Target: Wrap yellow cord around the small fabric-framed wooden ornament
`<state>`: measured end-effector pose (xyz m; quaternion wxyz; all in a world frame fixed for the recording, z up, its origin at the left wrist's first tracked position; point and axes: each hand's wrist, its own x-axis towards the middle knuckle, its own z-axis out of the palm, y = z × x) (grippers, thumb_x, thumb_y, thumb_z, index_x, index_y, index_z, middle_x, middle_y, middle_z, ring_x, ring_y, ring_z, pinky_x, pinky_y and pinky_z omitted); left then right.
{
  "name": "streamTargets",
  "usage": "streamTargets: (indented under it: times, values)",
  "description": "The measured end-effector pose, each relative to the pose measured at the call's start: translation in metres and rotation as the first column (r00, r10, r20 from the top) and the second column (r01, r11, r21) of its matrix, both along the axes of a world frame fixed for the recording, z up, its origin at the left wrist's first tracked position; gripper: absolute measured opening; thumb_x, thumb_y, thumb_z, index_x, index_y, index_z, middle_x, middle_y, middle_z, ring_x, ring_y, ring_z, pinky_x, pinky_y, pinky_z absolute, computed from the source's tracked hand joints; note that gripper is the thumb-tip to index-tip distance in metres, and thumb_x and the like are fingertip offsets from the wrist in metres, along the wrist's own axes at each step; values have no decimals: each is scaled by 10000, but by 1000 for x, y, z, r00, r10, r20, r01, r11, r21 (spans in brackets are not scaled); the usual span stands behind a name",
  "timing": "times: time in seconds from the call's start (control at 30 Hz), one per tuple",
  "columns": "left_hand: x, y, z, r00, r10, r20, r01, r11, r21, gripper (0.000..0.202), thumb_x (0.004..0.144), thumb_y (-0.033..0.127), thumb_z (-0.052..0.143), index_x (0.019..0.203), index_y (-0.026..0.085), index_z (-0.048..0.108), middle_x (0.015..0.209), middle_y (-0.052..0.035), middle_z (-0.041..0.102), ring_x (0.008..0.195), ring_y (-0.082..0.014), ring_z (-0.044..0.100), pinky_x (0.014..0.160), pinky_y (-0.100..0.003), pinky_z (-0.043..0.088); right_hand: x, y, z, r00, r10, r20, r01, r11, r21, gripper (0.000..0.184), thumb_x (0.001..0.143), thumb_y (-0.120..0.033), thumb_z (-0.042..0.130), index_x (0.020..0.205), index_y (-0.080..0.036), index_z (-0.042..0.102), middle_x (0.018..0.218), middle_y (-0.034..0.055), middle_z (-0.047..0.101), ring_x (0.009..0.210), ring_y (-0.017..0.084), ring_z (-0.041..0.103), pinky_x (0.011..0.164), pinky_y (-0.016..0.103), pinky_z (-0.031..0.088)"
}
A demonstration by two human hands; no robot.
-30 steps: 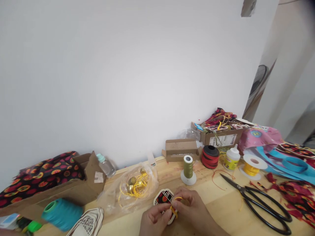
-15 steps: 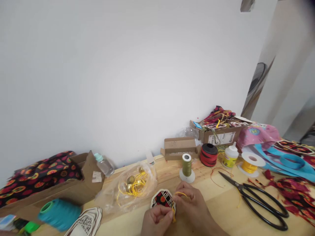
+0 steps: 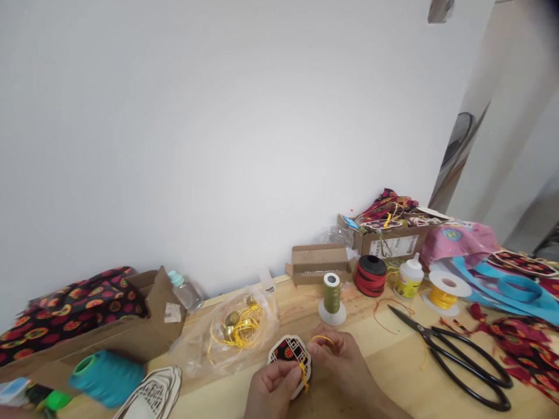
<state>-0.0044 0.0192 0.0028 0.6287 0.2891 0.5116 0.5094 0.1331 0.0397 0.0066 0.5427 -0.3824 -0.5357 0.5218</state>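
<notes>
A small lattice-cut wooden ornament backed with dark patterned fabric lies at the front of the table. Over its lower part, my left hand is closed, thumb and finger pinching a yellow cord at the ornament's right side. Just to the right, my right hand is closed too, with a loop of the same yellow cord showing above its fingers. Behind the hands stands an olive thread spool on a white base.
Large black scissors lie to the right, near fabric scraps and a yellow cord spool. A plastic bag with bells and cord, a teal thread cone and wooden cutouts are on the left.
My left hand has shifted slightly left and up over the ornament, and more yellow cord shows beside its fingertips. My right hand has moved slightly down, still holding the cord loop.
</notes>
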Motion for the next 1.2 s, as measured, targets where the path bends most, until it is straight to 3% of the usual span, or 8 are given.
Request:
streamTargets:
  times: [0.17, 0.37, 0.53, 0.67, 0.93, 1.2]
  values:
    - [0, 0, -1, 999, -17, 34, 16, 1000, 16, 268, 398, 309, 762, 586, 131, 696, 467, -43, 682, 475, -141, 601, 484, -189, 444, -1, -1, 3, 999, 25, 27, -26, 999, 28, 221, 682, -309, 568, 555, -131, 602, 600, 2, 499, 614, 129, 464, 604, 244, 363]
    - [-2, -1, -11, 992, -76, -104, 84, 994, 72, 244, 455, 331, 734, 562, 117, 688, 449, -32, 658, 417, -98, 543, 428, -153, 388, -4, -4, 8, 999, 24, 33, -26, 999, 37, 179, 647, -278, 593, 538, -137, 615, 578, -1, 499, 596, 128, 470, 588, 235, 369]
    - [-3, 1, -18, 987, -78, -139, 87, 994, 61, 285, 441, 366, 728, 541, 106, 667, 430, -21, 632, 406, -94, 520, 428, -160, 365, -4, -2, 1, 1000, 16, -8, -16, 999, 37, 186, 642, -288, 598, 538, -133, 610, 579, -3, 485, 585, 121, 460, 568, 228, 362]
    - [0, 1, -14, 994, -51, -100, 54, 998, 23, 268, 417, 346, 742, 501, 107, 654, 387, -6, 605, 369, -83, 486, 400, -161, 342, -3, 1, -5, 998, -30, -55, 29, 999, -21, 241, 638, -324, 602, 502, -127, 582, 562, -14, 439, 562, 110, 423, 553, 228, 351]
    - [7, -1, 7, 997, 54, 56, -53, 998, -24, 262, 366, 282, 772, 542, 115, 672, 370, -18, 612, 373, -119, 543, 446, -207, 423, -3, 4, -6, 996, 27, -80, -39, 988, -148, 279, 638, -367, 604, 526, -114, 569, 553, -16, 443, 530, 95, 410, 498, 202, 340]
    - [0, 1, -9, 994, 25, -104, -21, 999, 32, 252, 411, 319, 751, 526, 107, 678, 416, -38, 656, 381, -104, 542, 409, -165, 396, -6, 1, -2, 990, 31, -135, -51, 988, -148, 269, 636, -347, 609, 516, -111, 559, 543, -26, 423, 519, 89, 396, 496, 205, 331]
